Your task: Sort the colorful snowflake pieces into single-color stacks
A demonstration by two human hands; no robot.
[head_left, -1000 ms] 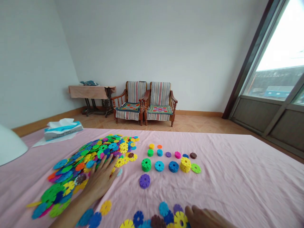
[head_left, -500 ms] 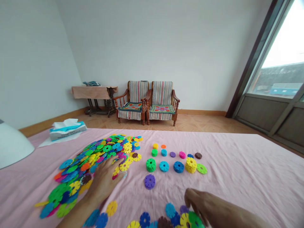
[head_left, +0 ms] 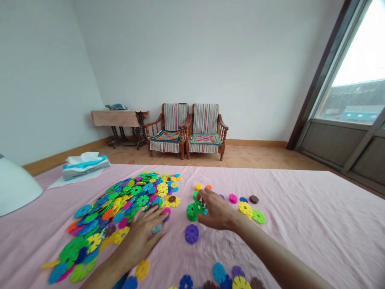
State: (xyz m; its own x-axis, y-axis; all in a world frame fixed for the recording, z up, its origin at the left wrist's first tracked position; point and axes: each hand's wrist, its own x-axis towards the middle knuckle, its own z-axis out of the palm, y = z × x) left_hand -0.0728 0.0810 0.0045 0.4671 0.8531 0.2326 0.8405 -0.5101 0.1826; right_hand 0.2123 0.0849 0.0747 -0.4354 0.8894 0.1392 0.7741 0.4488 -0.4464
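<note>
My right hand [head_left: 215, 209] pinches a green notched disc [head_left: 199, 207] just above and right of the green stack [head_left: 191, 212]. Fingers spread, my left hand [head_left: 147, 228] lies over the right edge of the heap of coloured discs [head_left: 120, 200]; a pale blue disc [head_left: 156, 228] shows by its thumb, and whether it is gripped I cannot tell. In front of the green stack sits a purple stack [head_left: 191, 233]. A yellow stack [head_left: 245, 208] and a lime disc [head_left: 259, 216] are right of my right hand, which hides the blue stacks.
Smaller stacks, among them pink [head_left: 233, 198] and brown [head_left: 254, 199], form a back row. More loose discs [head_left: 219, 272] lie at the near edge of the pink cloth [head_left: 294, 224]. A tissue box [head_left: 86, 167] stands back left, with a white rounded object [head_left: 18, 184] at far left.
My right hand has moved from the near discs up and left to the green stack, now holding a green disc. My left hand has shifted slightly right.
</note>
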